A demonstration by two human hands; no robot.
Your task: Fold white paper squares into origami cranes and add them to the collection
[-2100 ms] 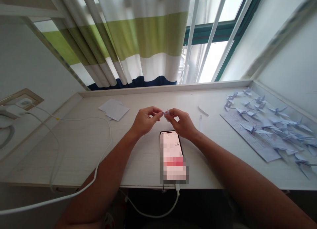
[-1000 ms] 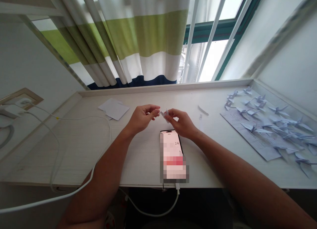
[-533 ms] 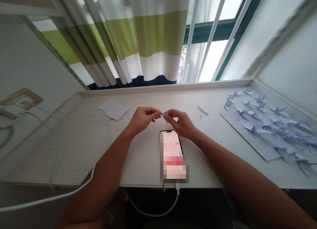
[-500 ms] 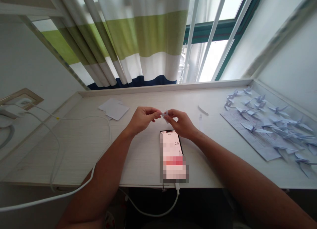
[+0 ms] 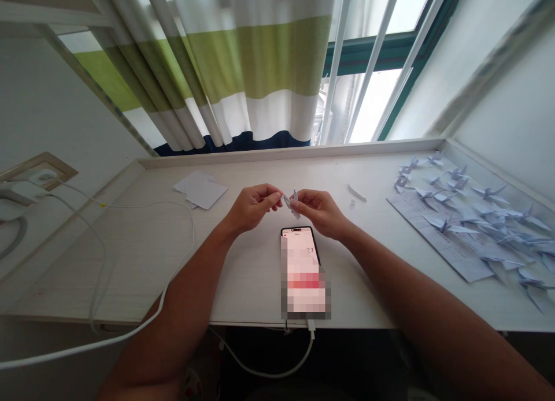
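Since the last frame, the small folded paper piece (image 5: 293, 203) has turned more upright, with one pointed flap now standing up, and the number on the phone's screen has gone from 26 to what looks like 27. The piece sits in the air between the two hands, just above the top edge of the phone. The left hand (image 5: 252, 208) comes in from the left, its left fingertips (image 5: 277, 193) curled and pinching the lower-left end of the paper. The right hand (image 5: 319, 214) closes on it from the other side, with its right fingertips (image 5: 300, 197) gripping the right side. Neither hand has let go, though the fingers hide part of the fold.

Below the hands, the smartphone (image 5: 298, 242) lies face up on the white wood-grain desk (image 5: 130, 262), with a white charging cable (image 5: 191, 230) curving across the desk to the left. Beyond the left hand lie a few loose white paper squares (image 5: 200, 190). To the right of the hands are two narrow paper strips (image 5: 356, 193), and farther right many pale blue origami cranes (image 5: 488, 190) are spread across a printed sheet (image 5: 437, 242) and the desk beside it.
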